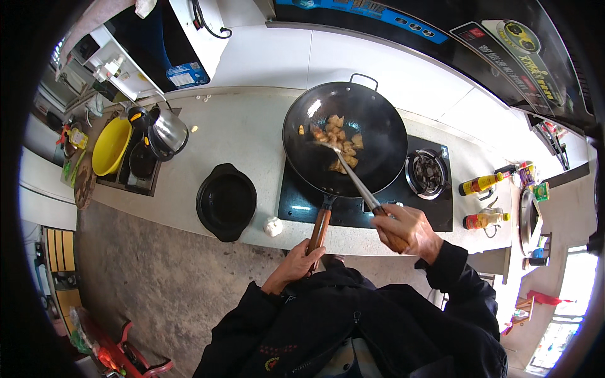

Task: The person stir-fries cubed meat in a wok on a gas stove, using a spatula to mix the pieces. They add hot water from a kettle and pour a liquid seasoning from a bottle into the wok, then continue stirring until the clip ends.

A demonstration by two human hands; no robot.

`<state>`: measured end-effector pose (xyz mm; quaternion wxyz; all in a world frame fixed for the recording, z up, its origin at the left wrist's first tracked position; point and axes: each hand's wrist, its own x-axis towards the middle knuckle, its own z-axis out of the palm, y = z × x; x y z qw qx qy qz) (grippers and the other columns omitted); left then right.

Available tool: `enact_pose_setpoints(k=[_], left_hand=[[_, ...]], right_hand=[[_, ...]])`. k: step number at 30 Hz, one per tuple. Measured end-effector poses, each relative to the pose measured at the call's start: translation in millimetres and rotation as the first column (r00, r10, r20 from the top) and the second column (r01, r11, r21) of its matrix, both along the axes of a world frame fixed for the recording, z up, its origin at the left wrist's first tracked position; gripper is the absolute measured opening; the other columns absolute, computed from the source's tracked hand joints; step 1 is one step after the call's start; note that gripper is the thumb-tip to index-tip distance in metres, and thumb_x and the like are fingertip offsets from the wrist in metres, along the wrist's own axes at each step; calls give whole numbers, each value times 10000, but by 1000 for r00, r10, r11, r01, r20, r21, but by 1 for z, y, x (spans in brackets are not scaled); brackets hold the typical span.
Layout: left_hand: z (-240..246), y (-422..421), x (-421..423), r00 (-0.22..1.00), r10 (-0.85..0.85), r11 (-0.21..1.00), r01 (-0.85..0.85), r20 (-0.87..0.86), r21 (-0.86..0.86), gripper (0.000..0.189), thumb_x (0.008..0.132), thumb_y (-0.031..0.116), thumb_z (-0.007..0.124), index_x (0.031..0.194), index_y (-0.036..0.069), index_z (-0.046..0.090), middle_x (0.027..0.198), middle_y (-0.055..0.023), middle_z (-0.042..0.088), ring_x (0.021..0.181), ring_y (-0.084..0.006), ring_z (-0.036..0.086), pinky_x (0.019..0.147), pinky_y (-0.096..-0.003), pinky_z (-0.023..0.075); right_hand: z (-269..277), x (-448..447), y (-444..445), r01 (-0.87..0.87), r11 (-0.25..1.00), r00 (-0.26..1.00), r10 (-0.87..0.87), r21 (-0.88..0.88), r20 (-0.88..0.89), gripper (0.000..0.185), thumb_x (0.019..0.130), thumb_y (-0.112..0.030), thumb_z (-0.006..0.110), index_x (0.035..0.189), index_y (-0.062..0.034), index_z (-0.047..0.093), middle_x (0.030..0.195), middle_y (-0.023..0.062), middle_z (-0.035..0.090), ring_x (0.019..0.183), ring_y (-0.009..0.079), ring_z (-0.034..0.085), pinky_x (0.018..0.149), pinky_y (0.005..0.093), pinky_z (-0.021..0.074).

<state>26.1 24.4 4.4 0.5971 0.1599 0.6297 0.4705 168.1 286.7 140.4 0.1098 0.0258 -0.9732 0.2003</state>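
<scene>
A black wok (378,141) sits over the left side of a black glass gas hob (302,203). My left hand (295,264) grips the wok's wooden handle (321,224). In my right hand (411,231) is a metal spatula (354,177) with a wooden grip, held slanting down into the wok. Its blade touches browned chunks of food (338,134), probably meat, heaped near the wok's middle. One small yellowish piece (301,129) lies apart to their left. Thin steam blurs part of the wok.
Left of the hob are a black pot (227,203) and a garlic bulb (272,227). An electric kettle (169,130) and yellow basin (111,146) stand by the sink. Sauce bottles (479,184) line the right. A range hood (425,56) overhangs the back; another burner (427,173) is uncovered.
</scene>
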Motion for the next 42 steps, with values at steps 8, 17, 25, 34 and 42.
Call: enact_pose_setpoints(k=[8, 17, 25, 34, 42], left_hand=[[1, -2, -1, 1000, 15, 1000, -15, -2, 11, 453, 1028, 456, 614, 1162, 25, 571, 752, -19, 577, 602, -99, 533, 538, -257, 453], [-1, 1, 0, 999, 37, 999, -37, -2, 22, 416, 1038, 428, 619, 1109, 22, 559, 713, -5, 560, 559, -90, 517, 501, -262, 431], [-1, 0, 1, 1000, 13, 999, -13, 2, -34, 424, 1047, 423, 601, 1204, 31, 562, 761, -9, 567, 605, -91, 518, 531, -254, 431], [-10, -1, 1, 999, 14, 999, -16, 33, 50, 465, 1053, 427, 599, 1258, 15, 535, 781, -20, 570, 636, -103, 539, 552, -278, 451], [-23, -25, -19, 999, 5, 999, -3, -43, 51, 508, 1083, 426, 541, 1335, -15, 544, 867, -76, 653, 679, -131, 603, 593, -284, 499]], right_hand=[[32, 21, 52, 420, 786, 848, -518, -453, -112, 144, 943, -91, 685, 1045, 0, 730, 891, 100, 724, 772, 153, 691, 674, 269, 541], [-83, -25, 128, 362, -79, 696, -641, -929, 325, 373, 1017, -287, 609, 1261, -7, 647, 982, 187, 743, 808, 232, 746, 776, 356, 623], [-97, -22, 91, 188, 12, 760, -635, -982, 138, 283, 1022, -112, 580, 1257, 21, 664, 1067, 198, 734, 952, 253, 750, 884, 365, 609], [-3, -14, 55, 200, 911, 934, -289, -361, -211, 163, 896, 19, 654, 1051, 14, 706, 1028, 157, 698, 949, 267, 700, 847, 325, 544], [-70, -34, 40, 6, 1000, 996, -8, -17, -91, 332, 774, 15, 771, 1075, -113, 714, 1180, 206, 630, 926, 383, 702, 755, 422, 591]])
